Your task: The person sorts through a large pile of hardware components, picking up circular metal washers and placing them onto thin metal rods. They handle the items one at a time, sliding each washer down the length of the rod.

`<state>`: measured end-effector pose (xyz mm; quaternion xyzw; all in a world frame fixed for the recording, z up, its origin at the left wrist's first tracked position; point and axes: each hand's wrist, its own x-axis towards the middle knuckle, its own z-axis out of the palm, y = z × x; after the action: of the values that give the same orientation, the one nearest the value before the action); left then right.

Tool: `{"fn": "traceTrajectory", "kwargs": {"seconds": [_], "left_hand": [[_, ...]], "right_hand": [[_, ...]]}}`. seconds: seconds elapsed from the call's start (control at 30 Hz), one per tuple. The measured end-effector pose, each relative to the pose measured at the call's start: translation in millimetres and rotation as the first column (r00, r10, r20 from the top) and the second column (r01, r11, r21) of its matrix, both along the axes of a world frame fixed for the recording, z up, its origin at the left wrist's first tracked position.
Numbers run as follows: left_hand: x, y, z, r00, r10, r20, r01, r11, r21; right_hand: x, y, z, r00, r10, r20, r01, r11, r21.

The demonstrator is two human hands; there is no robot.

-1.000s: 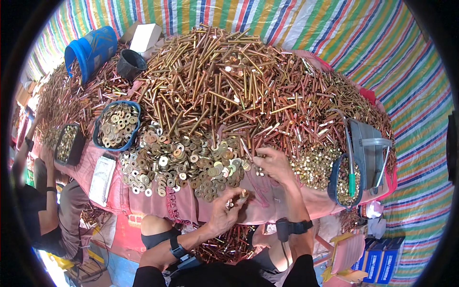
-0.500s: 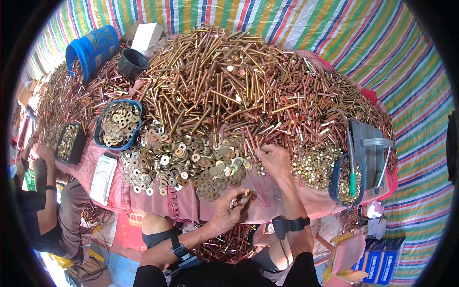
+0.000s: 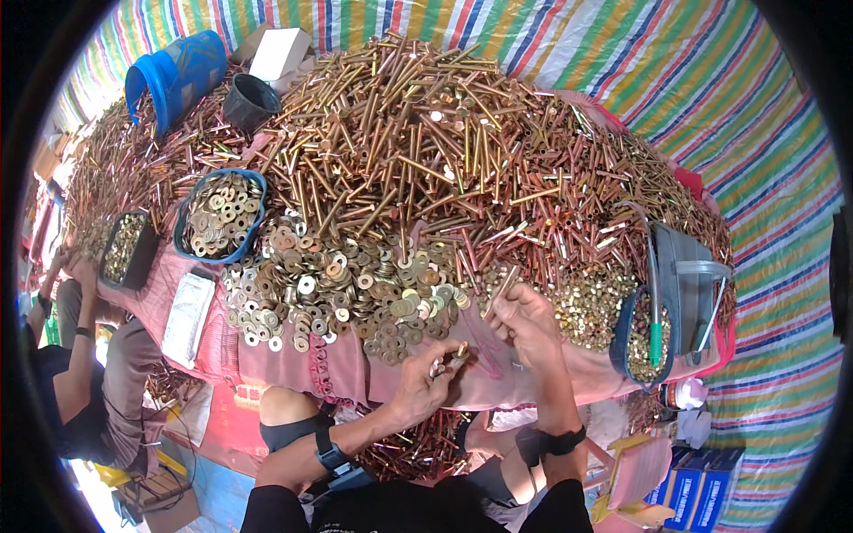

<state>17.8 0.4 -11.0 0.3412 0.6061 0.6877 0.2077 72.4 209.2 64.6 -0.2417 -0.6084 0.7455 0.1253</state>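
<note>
My left hand (image 3: pixel 423 384) hovers above the near edge of the pink cloth (image 3: pixel 386 384). Its fingers are curled round small metal pieces (image 3: pixel 460 350), partly hidden; a brass-coloured one shows at the fingertips. To its right, my right hand (image 3: pixel 530 323) pinches a slim bolt (image 3: pixel 504 290), which tilts upward between thumb and fingers. Just beyond my left hand spreads a pile of flat washers (image 3: pixel 364 293). A pile of small nuts (image 3: pixel 591 306) lies to the right of my right hand. Behind both rises a large heap of copper- and gold-coloured bolts (image 3: pixel 400 142).
A blue tub of washers (image 3: pixel 182 240), a dark tray of nuts (image 3: pixel 108 271) and a silvery packet (image 3: pixel 188 320) sit left. A blue bucket (image 3: pixel 164 80) and black pot (image 3: pixel 251 102) stand behind. At right are a nut-filled tub (image 3: pixel 622 351) and grey container (image 3: pixel 689 298). Another person's hand (image 3: pixel 84 274) works far left.
My right hand has lifted from the edge of the heap and come nearer, now with a bolt in its fingers. My left hand stays almost in place. The view has shifted slightly.
</note>
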Motion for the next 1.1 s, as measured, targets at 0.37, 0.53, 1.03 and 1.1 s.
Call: {"fn": "traceTrajectory", "kwargs": {"seconds": [0.37,0.53,1.03,1.1], "left_hand": [[3.1,4.0,-4.2,0.999,0.023,-0.040,-0.021,0.998,0.054],[1.9,7.1,-7.4,0.994,0.021,-0.104,-0.012,0.997,0.080],[0.1,1.2,3.8,0.992,-0.032,-0.125,0.034,0.999,0.009],[1.1,0.6,4.6,0.976,0.059,-0.211,-0.042,0.996,0.083]], "right_hand": [[25.6,-48.3,26.5,0.995,0.093,-0.044,-0.043,0.765,0.643],[28.8,-52.1,27.2,0.973,0.152,-0.174,0.087,0.457,0.885],[30.8,-52.6,21.3,0.969,0.198,-0.150,0.079,0.324,0.943],[31.6,-52.5,20.3,0.955,0.271,-0.123,0.013,0.374,0.927]]}}
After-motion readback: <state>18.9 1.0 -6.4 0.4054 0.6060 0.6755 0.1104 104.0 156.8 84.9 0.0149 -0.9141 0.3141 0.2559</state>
